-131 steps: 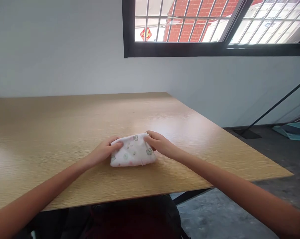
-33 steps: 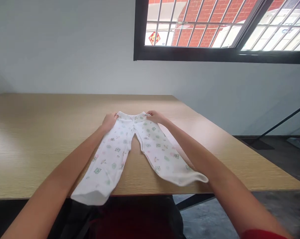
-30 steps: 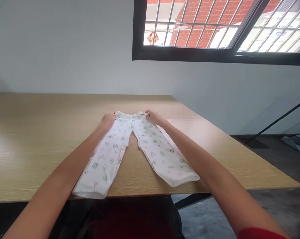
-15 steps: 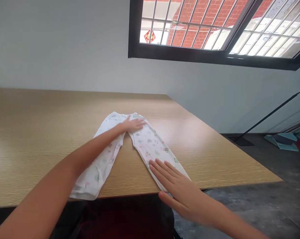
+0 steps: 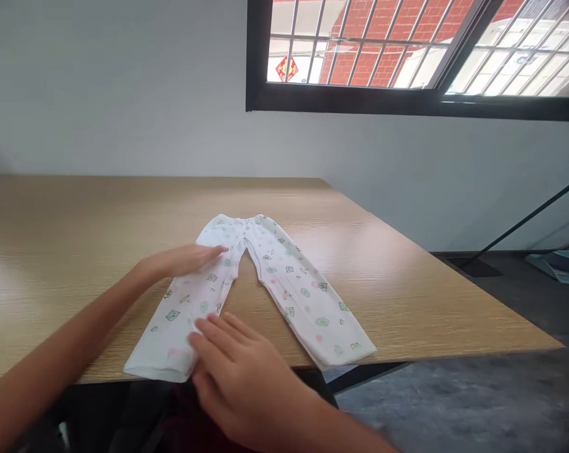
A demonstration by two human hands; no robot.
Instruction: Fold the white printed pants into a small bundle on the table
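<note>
Small white pants (image 5: 303, 292) with a green and pink print lie spread on the wooden table, waistband toward the wall and legs parted toward me. My left hand (image 5: 190, 259) is at the outer side of the left pant leg, around its upper part, fingers stretched out and slightly blurred. Over the inner edge of that same leg, near its hem, my right hand (image 5: 241, 371) reaches with its fingers extended. Neither hand grips the fabric. The hem of the left leg comes to the table's front edge.
The wooden table (image 5: 430, 296) ends at a slanting right edge. Behind it is a grey wall with a barred, black-framed window (image 5: 345, 97). A thin black pole (image 5: 524, 220) on a flat base stands on the floor at the right, near bluish items (image 5: 564, 264).
My left hand has moved from the waist area back to the left pant leg. My right hand has left the right leg and moved left to the left leg's hem. The view has shifted slightly.
</note>
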